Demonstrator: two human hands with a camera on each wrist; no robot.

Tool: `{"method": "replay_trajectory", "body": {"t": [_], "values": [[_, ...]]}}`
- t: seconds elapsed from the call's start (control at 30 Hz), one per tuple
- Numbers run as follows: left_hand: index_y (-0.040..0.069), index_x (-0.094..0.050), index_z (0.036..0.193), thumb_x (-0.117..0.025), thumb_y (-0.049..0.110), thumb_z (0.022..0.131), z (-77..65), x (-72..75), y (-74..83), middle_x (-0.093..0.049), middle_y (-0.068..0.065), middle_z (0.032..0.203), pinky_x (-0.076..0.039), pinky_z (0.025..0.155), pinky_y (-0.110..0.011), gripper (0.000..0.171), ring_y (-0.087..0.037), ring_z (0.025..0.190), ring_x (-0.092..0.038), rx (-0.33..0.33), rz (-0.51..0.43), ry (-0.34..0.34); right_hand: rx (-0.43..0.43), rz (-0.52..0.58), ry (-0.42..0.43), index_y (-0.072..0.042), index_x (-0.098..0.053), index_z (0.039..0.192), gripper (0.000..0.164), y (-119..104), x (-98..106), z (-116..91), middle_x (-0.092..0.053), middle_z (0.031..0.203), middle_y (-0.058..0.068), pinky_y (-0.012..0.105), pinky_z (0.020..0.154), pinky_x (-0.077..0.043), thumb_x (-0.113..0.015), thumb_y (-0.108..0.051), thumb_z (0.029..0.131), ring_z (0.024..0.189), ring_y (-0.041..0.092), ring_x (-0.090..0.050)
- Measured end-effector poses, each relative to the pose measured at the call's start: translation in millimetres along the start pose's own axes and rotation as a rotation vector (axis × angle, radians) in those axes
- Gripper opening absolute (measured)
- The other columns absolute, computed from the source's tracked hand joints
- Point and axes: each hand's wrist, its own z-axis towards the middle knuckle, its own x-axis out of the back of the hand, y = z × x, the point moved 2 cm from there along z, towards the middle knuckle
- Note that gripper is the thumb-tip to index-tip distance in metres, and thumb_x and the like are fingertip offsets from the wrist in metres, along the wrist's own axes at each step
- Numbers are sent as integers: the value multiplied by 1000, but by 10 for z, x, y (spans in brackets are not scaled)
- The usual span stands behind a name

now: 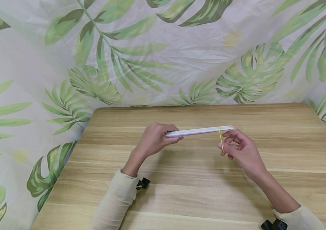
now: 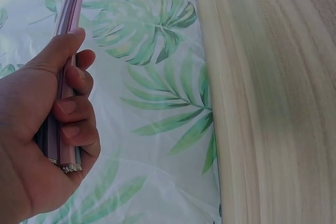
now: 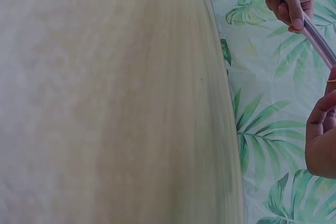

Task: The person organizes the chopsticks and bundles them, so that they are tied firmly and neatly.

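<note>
A bundle of long, slim sticks (image 1: 200,131) is held above the table by my left hand (image 1: 154,139), which grips one end. In the left wrist view, the left hand (image 2: 42,103) has its fingers curled round the sticks (image 2: 67,17), pink and purple there, their exact kind unclear. A thin yellow rubber band (image 1: 221,140) loops round the bundle near its other end. My right hand (image 1: 244,156) pinches the band's lower part between thumb and finger, pulling it taut below the sticks. The right wrist view catches the right hand (image 3: 324,140) only partly, at its edge.
Beneath both hands lies a wood-grain table (image 1: 194,198), its back edge close to a leaf-patterned cloth (image 1: 191,48). More of that cloth hangs along the sides. Small black devices (image 1: 143,183) sit at both sleeve cuffs.
</note>
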Motion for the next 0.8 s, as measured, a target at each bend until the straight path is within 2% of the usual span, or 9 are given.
{"method": "replay_trajectory", "body": {"t": [0.13, 0.37, 0.57, 0.8], "values": [[20, -83, 95, -84, 31, 94, 1, 7, -5, -73, 8, 76, -44, 61, -26, 11, -6, 62, -53, 21, 5, 9, 19, -12, -16, -9, -66, 121, 26, 4, -1, 0, -65, 92, -5, 21, 61, -50, -75, 0, 98, 76, 9, -76], [20, -83, 95, -85, 32, 94, 7, 18, -7, -74, 7, 77, -44, 60, -27, 12, -7, 62, -54, 56, 10, 12, 28, -101, -34, -11, -69, 123, 30, -4, -16, -18, -64, 95, -5, 22, 62, -51, -79, -2, 96, 80, 9, -77], [19, -84, 97, -86, 33, 92, 8, 18, -18, -74, 7, 76, -42, 59, -26, 14, -6, 62, -53, 92, 11, -4, 29, -201, -120, -11, -68, 129, 33, -15, -53, -35, -67, 102, -4, 27, 69, -58, -78, -5, 97, 89, 10, -79], [20, -84, 96, -86, 33, 92, 0, 17, -30, -73, 6, 76, -42, 58, -26, 13, -7, 62, -53, 146, -8, -11, 60, -227, -192, -4, -66, 134, 37, -26, -78, -50, -68, 113, 0, 32, 75, -62, -76, -5, 99, 95, 13, -80]]}}
